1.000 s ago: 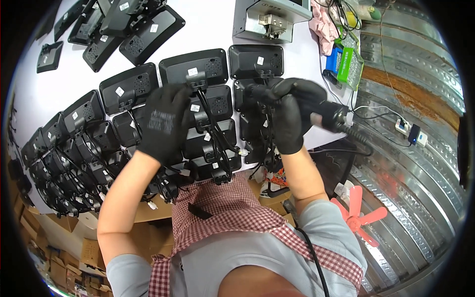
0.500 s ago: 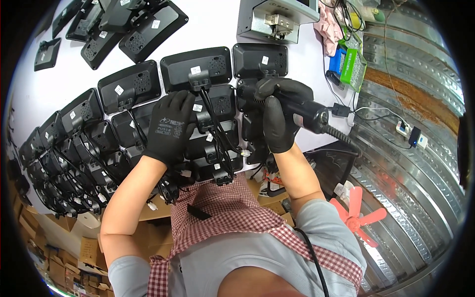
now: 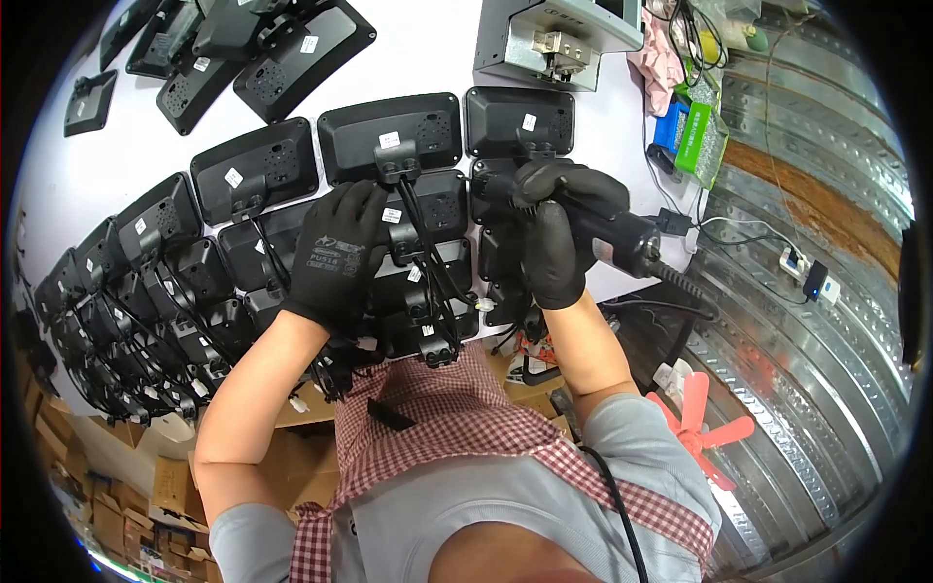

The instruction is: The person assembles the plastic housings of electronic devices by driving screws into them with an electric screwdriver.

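My right hand [image 3: 559,233], in a black glove, is closed around a black electric screwdriver [image 3: 622,243] with a coiled cord. The tool lies nearly level, its tip pointing left toward the housings. My left hand [image 3: 335,257], gloved too, rests flat with its fingers stretched out, over a black housing [image 3: 267,233] in the second row. Just right of its fingertips is another housing [image 3: 442,206] with a white label. Black cables [image 3: 418,228] hang from the bracket of the housing [image 3: 389,126] behind it. The screwdriver's tip is partly lost against the dark plastic.
Rows of black housings with cables [image 3: 146,321] cover the table's left side, with loose ones [image 3: 301,63] at the far left. A grey metal fixture [image 3: 559,44] stands at the back right, near a green box [image 3: 698,141]. A pink fan [image 3: 700,428] is at right.
My right hand and the screwdriver have shifted slightly right and nearer to me. The whole view has also moved a little. My left hand stays on the housing.
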